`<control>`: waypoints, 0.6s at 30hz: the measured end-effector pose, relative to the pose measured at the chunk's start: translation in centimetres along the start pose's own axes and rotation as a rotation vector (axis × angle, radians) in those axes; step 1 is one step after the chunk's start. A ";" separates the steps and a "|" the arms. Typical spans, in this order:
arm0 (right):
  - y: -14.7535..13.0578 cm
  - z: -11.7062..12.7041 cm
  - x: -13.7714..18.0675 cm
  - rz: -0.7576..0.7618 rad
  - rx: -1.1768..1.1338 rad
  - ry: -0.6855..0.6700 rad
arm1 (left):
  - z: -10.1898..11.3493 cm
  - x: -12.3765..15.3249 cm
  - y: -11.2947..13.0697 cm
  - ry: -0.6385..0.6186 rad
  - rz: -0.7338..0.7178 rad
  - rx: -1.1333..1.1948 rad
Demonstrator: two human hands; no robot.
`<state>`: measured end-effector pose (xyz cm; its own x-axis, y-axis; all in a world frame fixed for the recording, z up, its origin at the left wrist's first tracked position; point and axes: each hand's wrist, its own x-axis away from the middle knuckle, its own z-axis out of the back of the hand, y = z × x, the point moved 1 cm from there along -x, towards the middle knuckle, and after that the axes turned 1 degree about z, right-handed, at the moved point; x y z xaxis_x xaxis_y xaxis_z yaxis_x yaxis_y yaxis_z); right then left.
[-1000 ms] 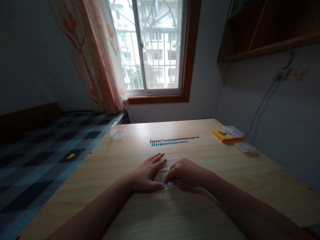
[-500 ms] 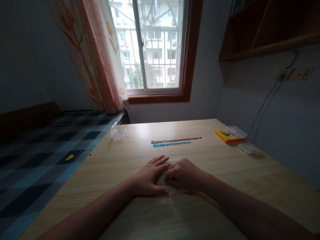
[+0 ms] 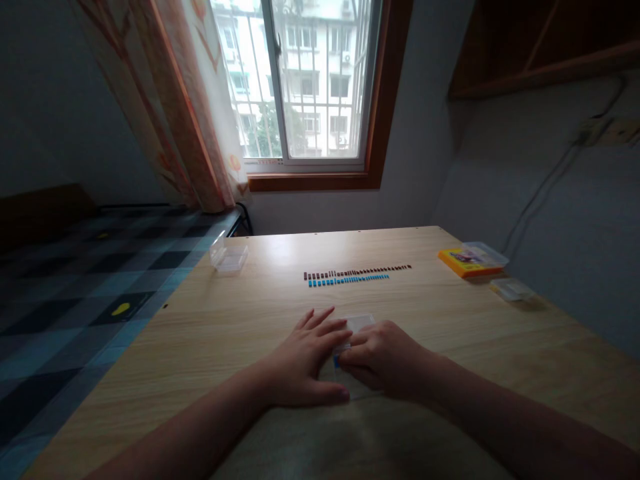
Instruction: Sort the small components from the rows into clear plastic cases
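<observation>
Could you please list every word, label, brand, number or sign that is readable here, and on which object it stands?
No text can be read with certainty.
Flat orange-yellow box: printed cover, too blurred to read.
White bottom rail of the window frame: tiny reddish marks, too small to read.

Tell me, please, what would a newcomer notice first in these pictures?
Probably the bright window comes first, at the top centre of the view. Next, a dark row and a blue row of tiny pieces lie side by side on the wooden table. Nearer, the spread left hand and curled right hand are at a clear plastic box.
</observation>
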<state>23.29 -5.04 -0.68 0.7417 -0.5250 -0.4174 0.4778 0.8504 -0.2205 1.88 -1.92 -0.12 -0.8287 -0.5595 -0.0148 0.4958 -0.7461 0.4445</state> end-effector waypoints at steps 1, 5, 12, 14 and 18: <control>0.0 0.0 0.0 0.000 -0.005 0.005 | 0.0 0.0 0.1 -0.012 0.010 -0.002; -0.1 0.1 0.2 -0.005 -0.014 0.011 | 0.1 0.2 0.3 -0.026 0.038 -0.002; -0.1 0.2 0.3 -0.028 -0.034 -0.024 | 0.1 0.2 0.4 -0.035 0.045 0.005; -0.1 0.1 0.4 -0.036 -0.037 -0.025 | 0.0 0.2 0.4 -0.036 0.045 0.002; -0.1 0.1 0.4 -0.047 -0.026 -0.030 | 0.0 0.2 0.4 -0.049 0.045 -0.015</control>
<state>23.59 -5.33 -0.76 0.7327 -0.5649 -0.3794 0.5003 0.8251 -0.2625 1.94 -2.36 0.08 -0.8172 -0.5743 0.0489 0.5362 -0.7264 0.4299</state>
